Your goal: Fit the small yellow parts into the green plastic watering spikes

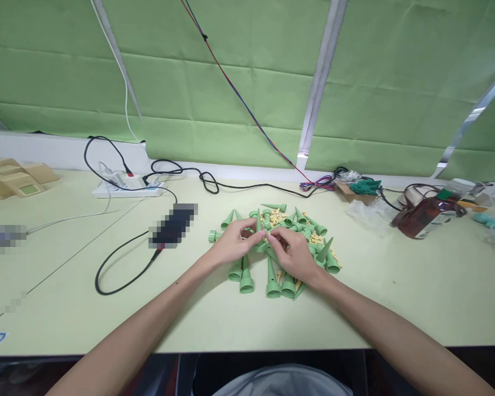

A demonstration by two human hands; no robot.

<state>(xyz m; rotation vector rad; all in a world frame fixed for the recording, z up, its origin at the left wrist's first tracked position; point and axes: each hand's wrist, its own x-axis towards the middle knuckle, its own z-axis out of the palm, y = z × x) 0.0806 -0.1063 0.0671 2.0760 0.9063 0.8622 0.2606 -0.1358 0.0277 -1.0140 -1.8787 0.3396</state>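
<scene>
A pile of green plastic cone spikes [272,242] mixed with small tan pieces [274,218] lies on the pale green table [239,319], straight ahead. My left hand [231,245] rests on the pile's left side, its fingers curled round a green spike. My right hand [297,254] lies over the pile's middle, fingertips pinched against the left hand's fingertips on a small piece that I cannot make out. Several spikes [243,275] point their wide ends toward me, below my hands.
A dark blurred device [173,226] with a black cable [119,269] lies to the left, a white power strip [126,190] behind it. A brown bottle [427,215], plastic bags and clutter sit at the right. Cardboard boxes [12,177] stand far left. Green blinds hang behind.
</scene>
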